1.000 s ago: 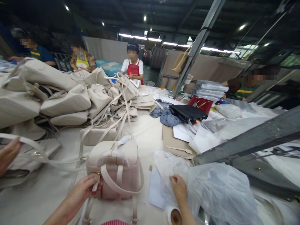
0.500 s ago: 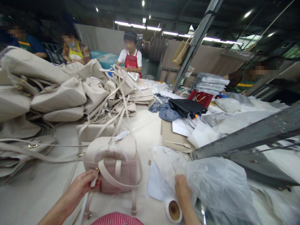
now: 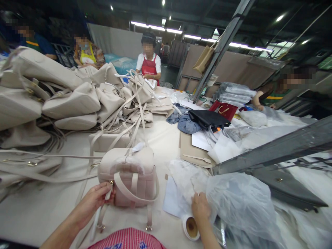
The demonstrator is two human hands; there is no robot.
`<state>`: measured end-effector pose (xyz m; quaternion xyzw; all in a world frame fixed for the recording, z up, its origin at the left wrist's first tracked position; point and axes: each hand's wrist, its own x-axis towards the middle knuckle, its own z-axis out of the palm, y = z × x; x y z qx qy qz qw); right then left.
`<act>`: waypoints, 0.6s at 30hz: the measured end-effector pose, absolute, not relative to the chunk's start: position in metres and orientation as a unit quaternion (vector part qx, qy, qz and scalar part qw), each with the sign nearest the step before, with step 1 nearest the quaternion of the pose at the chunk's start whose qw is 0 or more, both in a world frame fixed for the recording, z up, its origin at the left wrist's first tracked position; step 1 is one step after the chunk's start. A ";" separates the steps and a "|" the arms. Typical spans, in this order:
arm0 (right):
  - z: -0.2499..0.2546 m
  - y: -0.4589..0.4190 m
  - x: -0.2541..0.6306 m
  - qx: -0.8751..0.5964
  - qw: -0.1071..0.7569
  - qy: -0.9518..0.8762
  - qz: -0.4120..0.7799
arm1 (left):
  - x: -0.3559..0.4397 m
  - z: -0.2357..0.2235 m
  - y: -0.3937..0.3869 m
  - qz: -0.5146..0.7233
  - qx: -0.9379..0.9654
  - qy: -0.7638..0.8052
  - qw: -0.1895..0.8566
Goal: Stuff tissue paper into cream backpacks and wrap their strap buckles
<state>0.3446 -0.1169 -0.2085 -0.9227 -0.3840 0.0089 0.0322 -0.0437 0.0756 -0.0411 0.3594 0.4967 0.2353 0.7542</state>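
A beige backpack-style handbag (image 3: 129, 193) stands upright on the table just in front of me, its carry handle and straps loose around it. At its left side, my left hand (image 3: 101, 195) is closed in a pinch on a pale leather zipper pull (image 3: 109, 193) hanging from gold hardware. Farther right, my right hand (image 3: 201, 209) is closed over crumpled clear plastic (image 3: 186, 176). A thin pale sliver shows at its fingertips, too small to name. Beside that wrist is a small white cup (image 3: 184, 230) with something brown inside.
Beige bags (image 3: 70, 100) are heaped at the left and back. A slanted grey metal post (image 3: 272, 147) crosses the right side, above a large clear plastic bag (image 3: 241, 200). Blue-grey cloth (image 3: 188, 123) lies mid-table. Several people work around the table, one in a red apron (image 3: 149, 65).
The view has shifted slightly, so most things sit a little farther right. My left hand keeps its pinch on the zipper pull. The thin sliver now shows at my right fingertips.
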 end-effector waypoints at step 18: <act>-0.192 -0.115 0.377 -0.908 0.259 -0.273 0.186 | -0.040 -0.033 0.076 0.235 0.349 0.487 0.765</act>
